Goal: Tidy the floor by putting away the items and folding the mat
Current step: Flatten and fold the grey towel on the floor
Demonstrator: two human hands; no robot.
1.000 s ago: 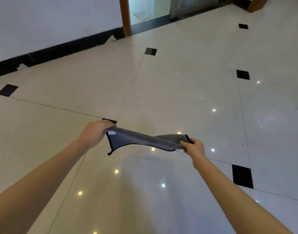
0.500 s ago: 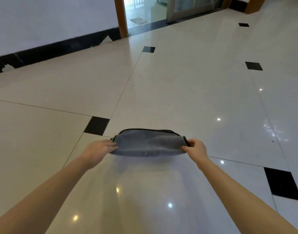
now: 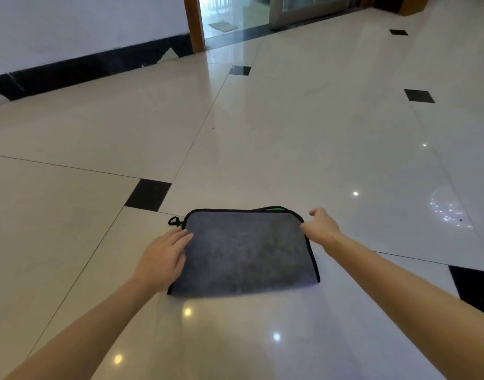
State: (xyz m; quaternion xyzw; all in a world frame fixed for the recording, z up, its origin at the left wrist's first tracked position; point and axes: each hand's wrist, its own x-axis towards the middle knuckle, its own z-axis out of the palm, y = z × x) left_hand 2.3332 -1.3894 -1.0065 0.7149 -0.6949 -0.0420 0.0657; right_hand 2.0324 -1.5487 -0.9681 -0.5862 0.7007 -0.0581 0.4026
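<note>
I see folded grey mat (image 3: pixel 243 253) flat on floor (image 3: pixel 290 133), long axis L-R. Left hand (image 3: pixel 164 259) fingers straight on its edge; right hand (image 3: pixel 321 224) loosely curled at far corner, gripping nothing.

Mat (image 3: pixel 243 253) now flat on floor, left hand (image 3: pixel 164 259) on it, right hand (image 3: pixel 321 224) released.

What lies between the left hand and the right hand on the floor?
In the head view, the folded grey mat lies flat between left hand and right hand.
</note>
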